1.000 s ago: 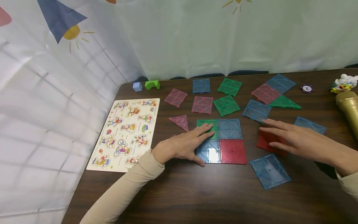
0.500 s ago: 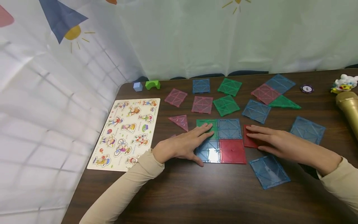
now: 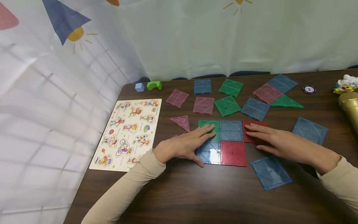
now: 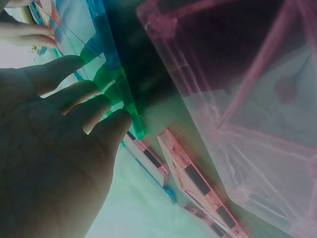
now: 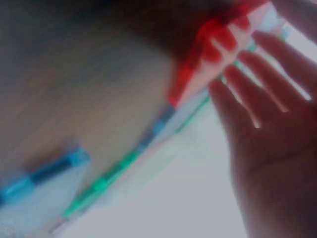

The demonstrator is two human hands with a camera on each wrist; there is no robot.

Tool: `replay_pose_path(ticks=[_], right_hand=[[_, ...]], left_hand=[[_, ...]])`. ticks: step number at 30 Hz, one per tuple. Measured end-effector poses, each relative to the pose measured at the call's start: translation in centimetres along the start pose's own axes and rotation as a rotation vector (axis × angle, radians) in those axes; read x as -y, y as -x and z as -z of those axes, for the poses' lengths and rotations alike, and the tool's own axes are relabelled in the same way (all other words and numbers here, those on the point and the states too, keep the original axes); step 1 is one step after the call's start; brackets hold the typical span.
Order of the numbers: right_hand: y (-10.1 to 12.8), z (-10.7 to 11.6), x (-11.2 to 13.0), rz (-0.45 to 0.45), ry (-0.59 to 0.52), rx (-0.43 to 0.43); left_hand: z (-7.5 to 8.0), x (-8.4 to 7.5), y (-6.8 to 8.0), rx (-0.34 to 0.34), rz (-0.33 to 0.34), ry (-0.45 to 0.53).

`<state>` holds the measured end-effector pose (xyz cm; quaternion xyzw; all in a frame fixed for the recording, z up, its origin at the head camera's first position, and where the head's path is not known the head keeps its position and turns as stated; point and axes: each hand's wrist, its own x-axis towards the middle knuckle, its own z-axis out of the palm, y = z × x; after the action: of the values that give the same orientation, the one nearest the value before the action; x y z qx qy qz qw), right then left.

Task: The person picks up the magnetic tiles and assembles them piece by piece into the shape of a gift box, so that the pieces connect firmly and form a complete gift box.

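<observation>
"What were the hands doing?"

"Near the middle of the frame, the left hand (image 3: 188, 144) lay with its fingers straight and parted on a green square tile (image 3: 205, 123), not gripping it. Right of centre, the right hand (image 3: 279, 141) had its fingers extended over a red tile (image 3: 253, 122), touching it without curling round it."

"Where exactly were those tiles?"

"Flat on a dark table (image 3: 195, 196), at the centre. The green square tile formed the upper left of a two-by-two block, with an upper blue tile (image 3: 231, 130) to its right, a shiny blue tile (image 3: 211, 154) below it and a second red tile (image 3: 233, 153) at lower right. The right hand's tile sat against the upper blue tile's right edge."

"And around them?"

"A loose blue tile (image 3: 271, 173) lay askew below the right hand. A picture board (image 3: 126, 135) rested at left, and a gold microphone (image 3: 349, 104) showed at the right edge."
</observation>
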<state>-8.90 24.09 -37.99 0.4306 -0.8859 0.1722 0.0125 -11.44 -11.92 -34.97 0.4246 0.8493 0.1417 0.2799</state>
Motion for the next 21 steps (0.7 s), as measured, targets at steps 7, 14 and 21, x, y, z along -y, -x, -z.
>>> replay_pose_path(ticks=[7,14,21], right_hand=[[3.3,-0.4,1.4,0.062,-0.091,0.037],[4.1,-1.1,2.5,0.127,0.003,-0.007],[2.4,-0.9,2.4,0.147,-0.007,-0.111]], left_hand=[[-0.2,0.1,0.0,0.001,0.022,0.004],[0.1,0.1,0.2,0.000,0.017,0.023],[0.0,0.2,0.0,0.005,0.008,0.015]])
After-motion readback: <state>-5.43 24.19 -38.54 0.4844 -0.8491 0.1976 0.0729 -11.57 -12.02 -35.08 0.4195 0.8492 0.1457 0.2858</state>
